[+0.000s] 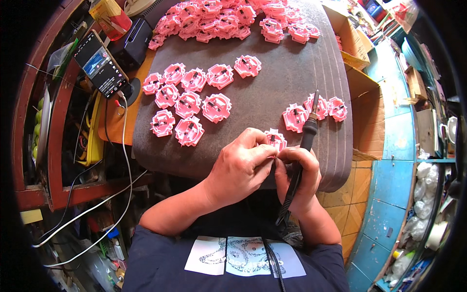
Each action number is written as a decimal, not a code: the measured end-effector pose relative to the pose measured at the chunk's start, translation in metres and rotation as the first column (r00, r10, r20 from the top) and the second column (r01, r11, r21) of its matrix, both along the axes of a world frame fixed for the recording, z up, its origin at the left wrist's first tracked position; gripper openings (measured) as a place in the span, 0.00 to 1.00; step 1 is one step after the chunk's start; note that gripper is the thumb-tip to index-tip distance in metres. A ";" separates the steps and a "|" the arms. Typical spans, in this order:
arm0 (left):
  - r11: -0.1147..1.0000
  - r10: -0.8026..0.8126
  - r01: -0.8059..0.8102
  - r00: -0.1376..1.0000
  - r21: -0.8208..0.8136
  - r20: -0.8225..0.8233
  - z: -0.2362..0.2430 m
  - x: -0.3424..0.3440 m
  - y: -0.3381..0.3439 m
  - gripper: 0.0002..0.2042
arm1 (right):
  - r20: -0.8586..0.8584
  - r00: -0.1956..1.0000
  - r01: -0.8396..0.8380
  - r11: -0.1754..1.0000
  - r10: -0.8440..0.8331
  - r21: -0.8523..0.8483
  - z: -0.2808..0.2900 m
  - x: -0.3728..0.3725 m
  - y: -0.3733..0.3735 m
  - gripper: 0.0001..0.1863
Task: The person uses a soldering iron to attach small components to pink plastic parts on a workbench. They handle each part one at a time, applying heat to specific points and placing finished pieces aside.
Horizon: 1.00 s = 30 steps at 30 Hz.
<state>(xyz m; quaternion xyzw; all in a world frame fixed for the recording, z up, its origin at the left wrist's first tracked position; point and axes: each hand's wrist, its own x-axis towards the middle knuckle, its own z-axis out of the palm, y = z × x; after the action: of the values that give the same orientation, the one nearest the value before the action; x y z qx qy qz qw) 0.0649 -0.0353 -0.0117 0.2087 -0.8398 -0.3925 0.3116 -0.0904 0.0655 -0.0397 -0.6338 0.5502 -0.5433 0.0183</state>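
Close to the front edge of the dark table mat point(262, 107), my left hand point(238, 165) pinches a small pink plastic part point(276, 139) with a dark piece inside it. The fingertips of my right hand point(308, 179) meet the left ones at its near side; whatever tiny thing lies between them is hidden. A black soldering iron point(310, 129) rests in my right hand, its metal tip pointing away from me. Just beyond that hand lie three similar parts point(295, 118), partly behind the iron. Several more parts point(188, 104) are spread out to the left.
A large heap of pink parts point(209, 22) covers the table's far end. At the left, a phone point(101, 63) stands upright with a white cable point(127, 146) hanging from it. Open cardboard boxes point(367, 114) stand along the right edge, beside blue tiles point(396, 180).
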 end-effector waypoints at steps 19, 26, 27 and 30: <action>0.999 0.020 -0.019 0.999 0.026 -0.039 -0.001 0.001 -0.006 0.08 | -0.160 0.987 0.013 0.989 -0.037 -0.146 -0.004 0.005 0.003 0.24; 1.000 0.020 -0.020 1.000 -0.005 -0.016 -0.002 0.001 -0.006 0.09 | -0.148 0.989 0.006 0.991 -0.026 -0.130 -0.006 0.005 0.003 0.24; 1.000 0.020 -0.020 1.000 -0.013 -0.019 -0.002 0.001 -0.006 0.09 | -0.148 0.989 0.003 0.992 -0.022 -0.128 -0.006 0.004 0.002 0.24; 1.000 0.018 -0.018 1.000 -0.022 -0.018 -0.004 0.000 -0.006 0.09 | -0.161 0.986 0.011 0.992 -0.031 -0.122 -0.006 0.005 0.002 0.24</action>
<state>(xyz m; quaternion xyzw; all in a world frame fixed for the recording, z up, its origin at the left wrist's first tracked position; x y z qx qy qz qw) 0.0653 -0.0409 -0.0157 0.2094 -0.8394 -0.3820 0.3249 -0.0850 0.0674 -0.0456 -0.6701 0.5226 -0.5223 -0.0707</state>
